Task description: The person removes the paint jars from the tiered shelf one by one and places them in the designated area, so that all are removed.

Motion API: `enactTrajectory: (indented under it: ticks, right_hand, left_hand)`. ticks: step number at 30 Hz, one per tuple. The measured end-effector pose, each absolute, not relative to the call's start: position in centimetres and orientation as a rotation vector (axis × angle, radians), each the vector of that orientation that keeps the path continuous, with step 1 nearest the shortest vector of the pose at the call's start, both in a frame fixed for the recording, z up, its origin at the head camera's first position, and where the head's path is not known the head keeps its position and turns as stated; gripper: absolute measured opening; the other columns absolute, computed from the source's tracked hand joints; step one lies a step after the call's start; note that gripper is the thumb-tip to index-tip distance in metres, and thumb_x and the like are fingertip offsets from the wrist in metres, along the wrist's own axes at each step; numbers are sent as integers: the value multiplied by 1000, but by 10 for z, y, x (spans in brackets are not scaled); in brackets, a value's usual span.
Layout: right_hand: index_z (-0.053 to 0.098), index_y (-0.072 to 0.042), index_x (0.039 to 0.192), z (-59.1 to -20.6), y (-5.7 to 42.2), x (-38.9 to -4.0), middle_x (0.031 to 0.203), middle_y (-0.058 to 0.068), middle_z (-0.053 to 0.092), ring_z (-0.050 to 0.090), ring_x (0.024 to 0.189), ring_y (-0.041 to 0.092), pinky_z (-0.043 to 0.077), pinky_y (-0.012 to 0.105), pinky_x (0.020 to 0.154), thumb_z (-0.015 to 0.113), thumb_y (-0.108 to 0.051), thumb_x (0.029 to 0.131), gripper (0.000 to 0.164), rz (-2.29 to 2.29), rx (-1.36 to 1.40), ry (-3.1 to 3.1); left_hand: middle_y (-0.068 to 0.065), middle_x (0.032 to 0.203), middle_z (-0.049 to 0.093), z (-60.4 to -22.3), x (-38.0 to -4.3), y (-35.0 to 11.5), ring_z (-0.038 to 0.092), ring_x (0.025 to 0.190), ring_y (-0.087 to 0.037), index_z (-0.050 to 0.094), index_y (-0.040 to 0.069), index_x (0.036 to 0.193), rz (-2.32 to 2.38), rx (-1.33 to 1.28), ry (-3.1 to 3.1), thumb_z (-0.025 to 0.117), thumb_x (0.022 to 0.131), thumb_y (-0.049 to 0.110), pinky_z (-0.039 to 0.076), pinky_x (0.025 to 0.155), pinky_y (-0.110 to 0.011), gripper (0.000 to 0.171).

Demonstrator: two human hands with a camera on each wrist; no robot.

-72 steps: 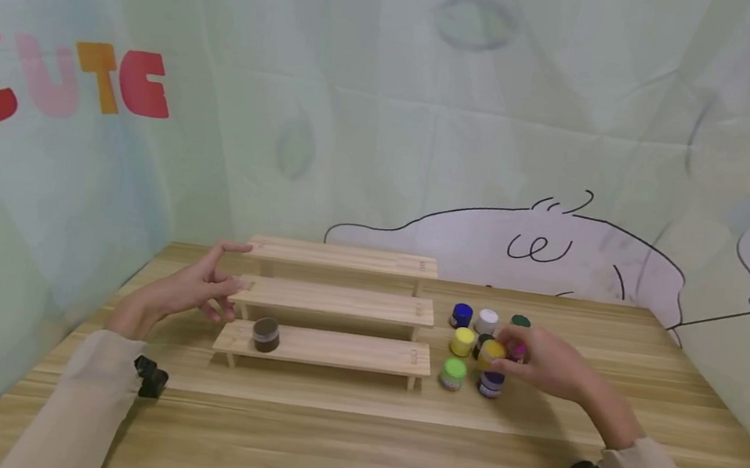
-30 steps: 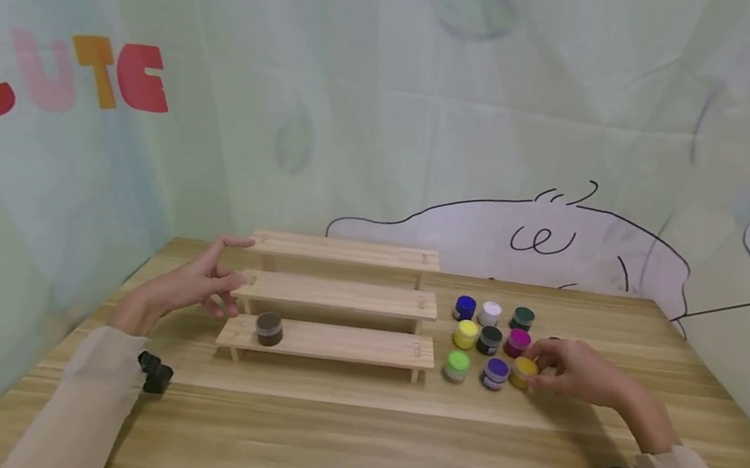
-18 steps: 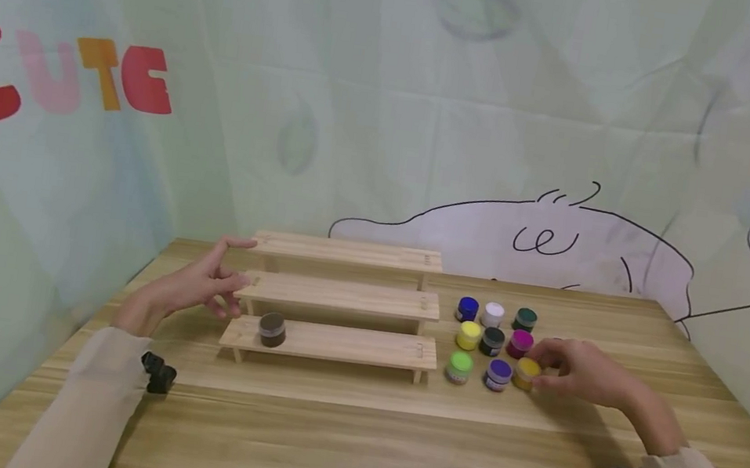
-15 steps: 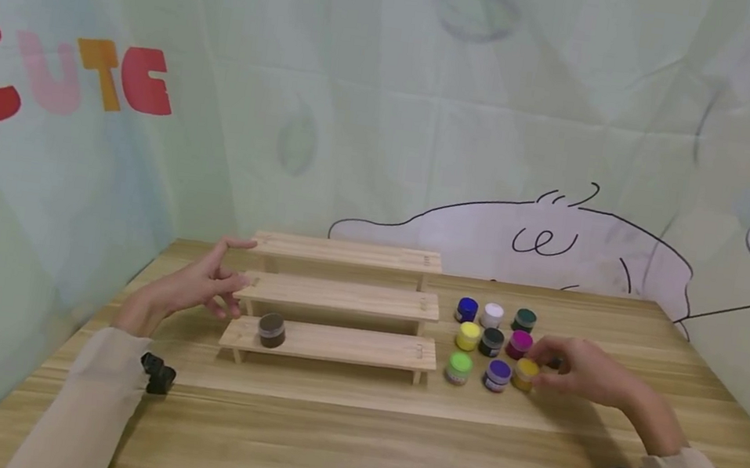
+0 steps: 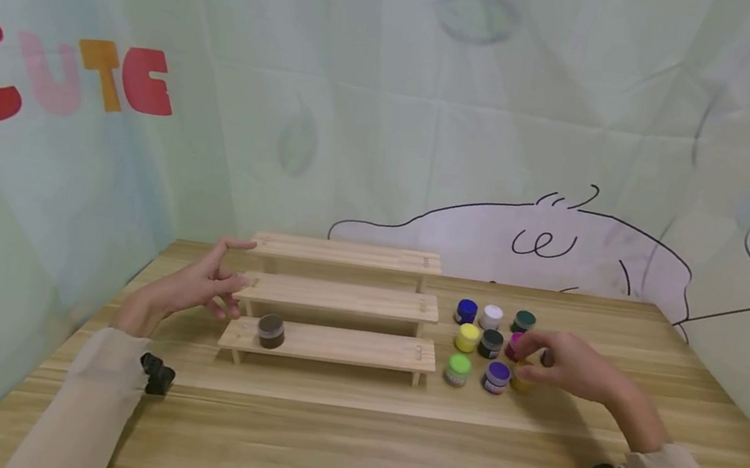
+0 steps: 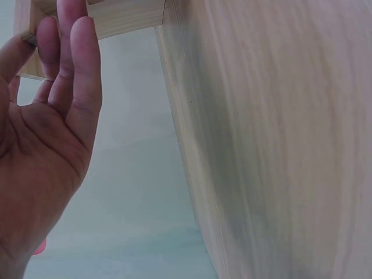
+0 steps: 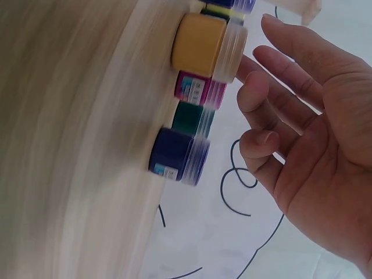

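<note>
My left hand (image 5: 186,290) is at the left end of a three-step wooden shelf (image 5: 346,346). Its index finger reaches the top step and its thumb the middle one; in the left wrist view the fingertips meet a wooden corner. A dark brown paint jar (image 5: 271,331) stands on the lowest step. Over a mustard-yellow paint jar (image 7: 197,45) hovers my right hand (image 5: 574,368), fingers loosely bent and apart from the lid in the right wrist view. That jar stands on the table, right of a purple jar (image 5: 497,377) and in front of a partly hidden magenta jar (image 5: 514,345).
More paint jars stand right of the shelf: blue (image 5: 467,312), white (image 5: 492,317), dark green (image 5: 524,322), yellow (image 5: 467,339), black (image 5: 491,344) and light green (image 5: 458,370). A dark navy jar (image 7: 171,154) is half behind the right hand. A printed curtain (image 5: 377,108) hangs behind the table.
My right hand has carried the mustard-yellow jar right and down onto the table beside the purple jar, let go of it, and shifted slightly left above it. The left hand stays put.
</note>
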State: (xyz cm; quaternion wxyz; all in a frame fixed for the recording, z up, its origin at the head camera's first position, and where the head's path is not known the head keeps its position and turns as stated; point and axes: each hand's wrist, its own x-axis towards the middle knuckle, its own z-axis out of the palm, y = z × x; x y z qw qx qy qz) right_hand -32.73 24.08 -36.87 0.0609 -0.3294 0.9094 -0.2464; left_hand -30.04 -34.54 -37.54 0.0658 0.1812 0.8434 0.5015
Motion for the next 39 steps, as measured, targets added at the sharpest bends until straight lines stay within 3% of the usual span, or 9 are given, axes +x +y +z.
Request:
enactTrajectory:
  ticks: [19,30,39]
  right_hand:
    - [69,-3,113,-358,197,-322,106,7,68,59,87,20,52,29,71,74,-15,92,25,-718,-988,2726]
    - [68,-5,115,-348,170,-319,108,6,71,66,97,20,55,36,81,73,-19,94,26,-750,-1079,2712]
    - [67,-6,116,-346,150,-320,108,7,71,65,86,18,54,31,75,70,-20,95,25,-778,-1163,2659]
  left_hand:
    - [-29,94,67,-376,-299,-349,71,76,-34,5,17,158,1513,526,2546,50,107,19,59,65,-45,68]
    - [-26,91,68,-376,-300,-347,70,76,-32,5,17,158,1510,546,2539,50,107,19,59,65,-44,68]
    - [-23,93,69,-375,-300,-346,71,77,-33,4,16,158,1509,540,2537,50,107,19,59,65,-44,68]
